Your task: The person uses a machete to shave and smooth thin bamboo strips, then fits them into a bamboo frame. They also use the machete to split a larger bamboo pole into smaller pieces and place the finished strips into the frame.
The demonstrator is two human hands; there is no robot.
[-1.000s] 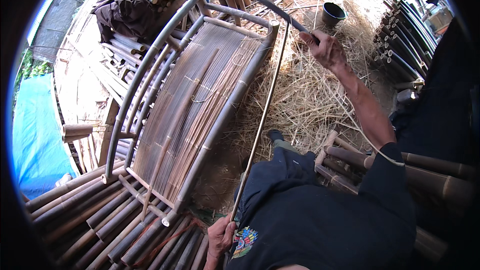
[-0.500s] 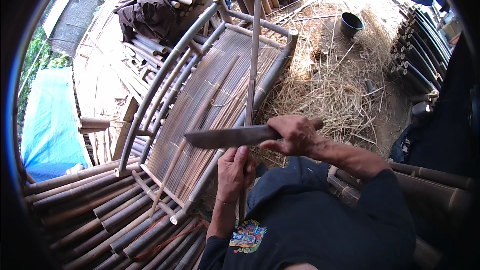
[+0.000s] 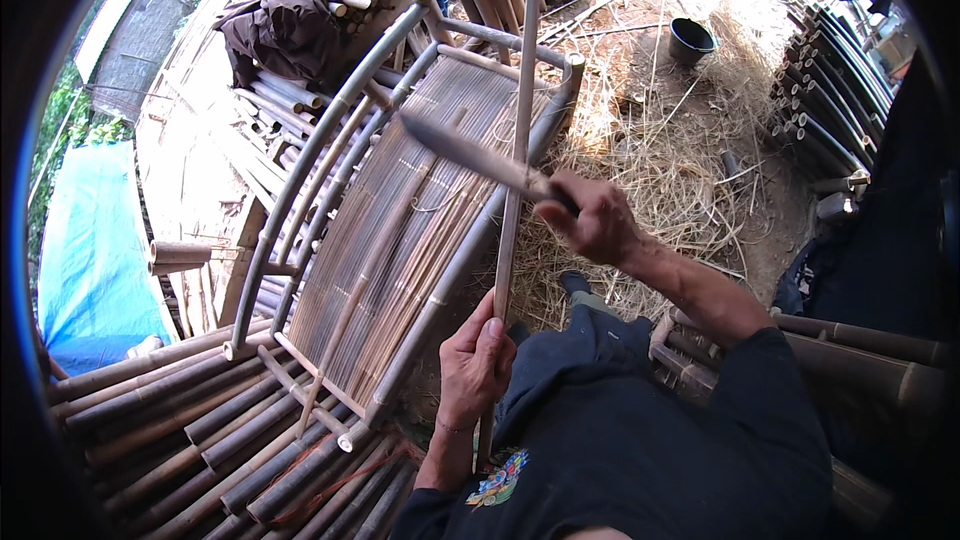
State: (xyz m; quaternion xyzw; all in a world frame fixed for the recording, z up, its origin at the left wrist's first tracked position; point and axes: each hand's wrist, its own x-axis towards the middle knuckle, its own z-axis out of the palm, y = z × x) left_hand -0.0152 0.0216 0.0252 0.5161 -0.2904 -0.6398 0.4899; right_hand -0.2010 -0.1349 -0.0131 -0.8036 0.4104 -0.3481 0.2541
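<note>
Gripping a long, slender bamboo strip [image 3: 525, 70], the left hand [image 3: 478, 368] has its fingers wrapped closely around the near part of the shaft, the thumb laid along it. The strip runs upright from beside the dark shirt [image 3: 650, 440] past the far edge of the view. The right hand [image 3: 598, 220], to the right of the strip and farther off than the left, is closed in a fist on the handle of a broad knife [image 3: 465, 152]. The blade, slightly blurred, points to the far left and crosses the strip; whether the two touch cannot be told. To the left stands a bamboo bench [image 3: 385, 230] with a slatted seat, the blade overlapping its far part in view. Dark bamboo poles [image 3: 230, 430] lie at near left, with a blue tarp [image 3: 95, 250] beyond them. Pale shavings [image 3: 640, 170] cover the ground at far right, a black bucket [image 3: 691, 41] standing near them.
</note>
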